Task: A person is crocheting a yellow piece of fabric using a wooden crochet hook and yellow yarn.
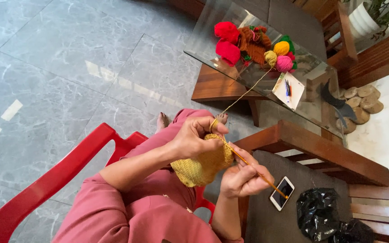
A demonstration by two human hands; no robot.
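Note:
My left hand [195, 137] pinches the top edge of a mustard-yellow crocheted piece [202, 165], with the yarn strand [244, 93] looped over its index finger. My right hand [243, 176] grips a yellow crochet hook [266, 180], its tip pushed into the piece's upper edge. The strand runs taut up to a small yellow-olive yarn ball [270, 57] on the glass table [212, 38]. The piece hangs over my lap in pink clothing.
Red, orange, pink and green yarn balls [227, 42] and a brown knitted item lie on the glass table, beside a paper with pens [288, 90]. A phone [282, 193] and black plastic bag [318, 213] rest on a wooden-framed seat. I sit in a red plastic chair [46, 184].

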